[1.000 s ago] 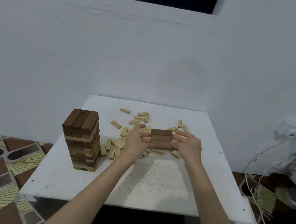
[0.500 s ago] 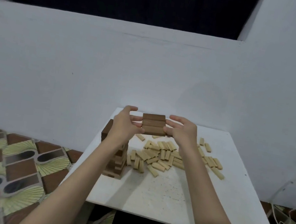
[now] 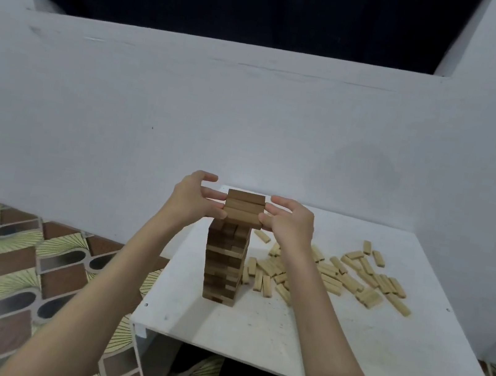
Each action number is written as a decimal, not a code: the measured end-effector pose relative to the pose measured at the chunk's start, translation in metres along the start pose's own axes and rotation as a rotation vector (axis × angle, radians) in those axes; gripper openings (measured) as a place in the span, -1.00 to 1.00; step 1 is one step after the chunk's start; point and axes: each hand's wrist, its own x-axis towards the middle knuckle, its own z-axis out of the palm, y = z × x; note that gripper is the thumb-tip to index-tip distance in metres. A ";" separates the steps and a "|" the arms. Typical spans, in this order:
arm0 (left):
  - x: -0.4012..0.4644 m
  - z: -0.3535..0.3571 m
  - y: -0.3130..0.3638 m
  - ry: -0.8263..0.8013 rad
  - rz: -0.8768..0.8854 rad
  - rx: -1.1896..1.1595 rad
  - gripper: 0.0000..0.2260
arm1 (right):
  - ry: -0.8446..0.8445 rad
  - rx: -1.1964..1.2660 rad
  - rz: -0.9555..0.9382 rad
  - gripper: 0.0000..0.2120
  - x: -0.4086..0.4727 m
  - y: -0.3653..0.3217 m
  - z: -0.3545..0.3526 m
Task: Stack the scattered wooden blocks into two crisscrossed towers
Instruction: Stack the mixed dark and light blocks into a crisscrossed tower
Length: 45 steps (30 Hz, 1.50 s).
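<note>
In the head view, a group of dark blocks [image 3: 243,208] lying side by side is held in the air directly above the dark tower [image 3: 224,262], which stands near the left edge of the white worktop [image 3: 281,339]. The long axis of the held blocks runs left to right between the two palms, while the top layer of the tower seems to point its ends toward the camera (so the new layer would cross it, I judge). The left hand [image 3: 194,200] presses on the left ends and the right hand [image 3: 291,224] on the right ends, fingers curled around the group, clamping it from both sides. Both hands are equally near the tower top. The bottom of the group appears just over the tower, touching or nearly so; I cannot tell which. Many pale blocks [image 3: 337,275] lie scattered right of the tower, toward the far right corner, not yet stacked.
</note>
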 end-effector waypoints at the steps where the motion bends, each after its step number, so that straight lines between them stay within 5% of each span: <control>1: 0.001 -0.002 -0.001 -0.010 -0.003 0.002 -0.38 | 0.001 0.001 0.005 -0.64 -0.001 0.001 0.003; 24: 0.018 -0.019 -0.025 -0.204 -0.050 -0.035 -0.36 | 0.034 -0.076 0.027 -0.62 -0.003 0.015 0.020; 29: 0.019 -0.015 -0.033 -0.036 0.018 -0.009 -0.48 | 0.080 -0.006 -0.076 -0.63 -0.005 0.016 0.014; 39: -0.002 0.041 -0.054 -0.100 -0.041 -0.471 -0.34 | -0.064 0.157 -0.069 -0.06 -0.033 0.057 0.062; 45: -0.006 0.045 -0.051 -0.101 -0.031 -0.504 -0.44 | -0.086 0.150 -0.093 -0.12 -0.035 0.062 0.065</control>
